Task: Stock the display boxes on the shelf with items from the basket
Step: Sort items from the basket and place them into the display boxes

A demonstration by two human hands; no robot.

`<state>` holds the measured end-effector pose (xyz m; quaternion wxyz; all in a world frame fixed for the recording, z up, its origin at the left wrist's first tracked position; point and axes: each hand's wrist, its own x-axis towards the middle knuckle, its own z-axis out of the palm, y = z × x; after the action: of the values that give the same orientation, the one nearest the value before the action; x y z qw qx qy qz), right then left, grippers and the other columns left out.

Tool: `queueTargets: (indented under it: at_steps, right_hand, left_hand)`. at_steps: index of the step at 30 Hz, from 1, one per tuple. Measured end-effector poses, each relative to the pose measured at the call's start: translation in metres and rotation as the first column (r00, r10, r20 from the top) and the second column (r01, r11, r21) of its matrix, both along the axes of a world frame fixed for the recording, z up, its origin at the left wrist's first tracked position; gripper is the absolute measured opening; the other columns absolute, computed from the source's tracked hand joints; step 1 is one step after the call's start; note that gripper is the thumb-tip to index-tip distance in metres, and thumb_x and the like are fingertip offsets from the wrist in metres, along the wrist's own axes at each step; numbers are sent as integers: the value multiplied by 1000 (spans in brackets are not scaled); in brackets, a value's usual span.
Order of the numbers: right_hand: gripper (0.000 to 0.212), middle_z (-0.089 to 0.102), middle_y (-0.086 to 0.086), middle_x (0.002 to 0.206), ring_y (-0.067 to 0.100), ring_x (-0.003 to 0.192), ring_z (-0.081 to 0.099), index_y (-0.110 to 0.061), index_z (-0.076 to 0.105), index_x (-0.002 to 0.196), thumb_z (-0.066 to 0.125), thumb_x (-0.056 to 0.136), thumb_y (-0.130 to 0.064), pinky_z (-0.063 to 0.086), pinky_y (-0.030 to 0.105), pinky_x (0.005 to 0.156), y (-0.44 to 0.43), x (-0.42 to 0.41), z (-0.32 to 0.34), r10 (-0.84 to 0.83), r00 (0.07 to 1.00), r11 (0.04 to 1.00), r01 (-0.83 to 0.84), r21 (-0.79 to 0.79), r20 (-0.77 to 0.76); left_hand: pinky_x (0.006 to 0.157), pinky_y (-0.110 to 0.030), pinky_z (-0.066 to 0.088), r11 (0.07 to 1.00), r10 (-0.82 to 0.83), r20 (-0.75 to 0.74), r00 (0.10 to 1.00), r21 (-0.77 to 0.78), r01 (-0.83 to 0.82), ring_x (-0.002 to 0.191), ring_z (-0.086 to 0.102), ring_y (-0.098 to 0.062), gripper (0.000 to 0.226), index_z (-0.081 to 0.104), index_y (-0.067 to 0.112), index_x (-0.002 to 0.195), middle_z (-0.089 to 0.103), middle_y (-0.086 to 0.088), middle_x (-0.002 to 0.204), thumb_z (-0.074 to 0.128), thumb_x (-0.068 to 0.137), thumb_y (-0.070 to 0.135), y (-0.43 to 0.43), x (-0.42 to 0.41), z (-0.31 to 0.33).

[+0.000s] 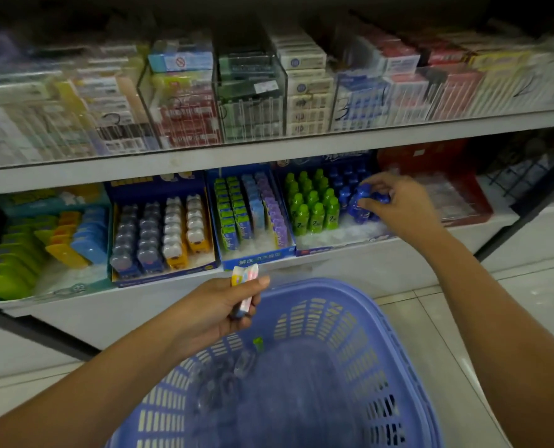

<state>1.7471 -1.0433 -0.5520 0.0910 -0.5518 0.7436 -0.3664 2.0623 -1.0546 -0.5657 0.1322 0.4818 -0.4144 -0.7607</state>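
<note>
Place: shop
Shelf [269, 150]: 12 o'clock, packed with goods
Display boxes [253, 261]: rows of small bottles
Basket [395, 331]: 6 o'clock

Basket: lilac-blue slotted plastic basket [317, 287], rows of slits.
Under the fingers of the right hand [401, 202]: small deep-blue plastic bottles [359, 203].
Just left of those fingers: small bright-green capped bottles [311, 205].
Between the fingers of the left hand [220, 305]: flat white packet [245, 281] with yellow, pink and pale-blue patches.
Beyond the left fingers: slim card packs [246, 205] in green, sky-blue and violet rows.
</note>
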Motion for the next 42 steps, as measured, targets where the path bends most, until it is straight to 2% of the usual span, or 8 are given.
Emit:
queueTargets:
  at_steps: [10, 17, 22, 25, 29, 34, 36, 42]
  right_hand:
    - [32, 66, 8, 103, 27, 106, 55, -14, 65, 106, 77, 76, -18, 45, 40, 94, -33, -18, -8, 172, 972, 949, -120, 291, -162]
    - [34, 68, 6, 103, 22, 98, 54, -16, 67, 98, 82, 69, -25, 42, 37, 92, -39, -16, -2, 149, 971, 922, -67, 382, -189]
    - [47, 65, 7, 115, 27, 108, 54, -15, 61, 119, 77, 77, -26, 38, 38, 99, -32, 6, 13, 137, 903, 925, 29, 378, -406]
    - [39, 66, 2, 100, 18, 83, 58, -12, 61, 116, 74, 80, -19, 44, 28, 80, -11, 44, 23, 152, 985, 976, -137, 170, -76]
    - [32, 66, -9, 92, 14, 77, 65, -28, 65, 105, 77, 76, -24, 53, 22, 66, 20, 115, 36, 399, 854, 871, -467, 153, 334]
    - [53, 46, -18, 121, -5, 98, 47, -38, 58, 116, 80, 68, -39, 41, 6, 78, 46, 175, 35, 690, 722, 712, -688, 141, 36]
    - [55, 41, -15, 123, -6, 101, 43, -31, 55, 121, 78, 71, -38, 38, 4, 83, 49, 190, 26, 684, 727, 728, -679, 89, -49]
    - [40, 48, -6, 107, 6, 79, 55, -24, 54, 99, 81, 70, -30, 50, 15, 67, 44, 224, 6, 321, 894, 944, -272, -189, 313]
  left_hand:
    - [43, -18, 44, 999, -8, -69, 998, 38, 11, 52, 51, -8, 43, 67, 7, 94, 58, 0, 64, 72, 64, 38, -2, 6, 2]
    - [47, -20, 46, 987, 16, -214, 977, 162, 19, 58, 53, -12, 27, 62, 3, 107, 59, -4, 72, 55, 85, 17, 0, 5, 15]
    - [54, -20, 52, 995, -3, -273, 962, 95, 30, 66, 60, -12, 28, 60, -1, 116, 68, -5, 79, 52, 90, 6, 10, 6, 28]
    - [60, -21, 57, 1000, 3, -249, 969, 12, 0, 70, 68, -10, 23, 61, 1, 112, 73, -3, 81, 52, 91, 7, 16, 9, 27]
    - [66, -24, 59, 996, 40, -199, 979, -70, -54, 78, 72, -13, 17, 63, 3, 105, 74, -5, 85, 53, 92, 6, 20, 18, 26]
    - [76, -35, 60, 978, 160, -185, 970, -106, -181, 93, 71, -24, 18, 67, 0, 103, 73, -15, 100, 58, 90, 9, 19, 34, 31]
    - [80, -38, 57, 973, 170, -194, 966, -120, -196, 97, 69, -26, 20, 67, 0, 104, 72, -16, 105, 57, 90, 11, 20, 41, 34]
    - [103, -40, 41, 938, 310, -310, 899, -57, -343, 109, 59, -26, 30, 58, -1, 122, 63, -19, 124, 48, 96, 13, 25, 48, 36]
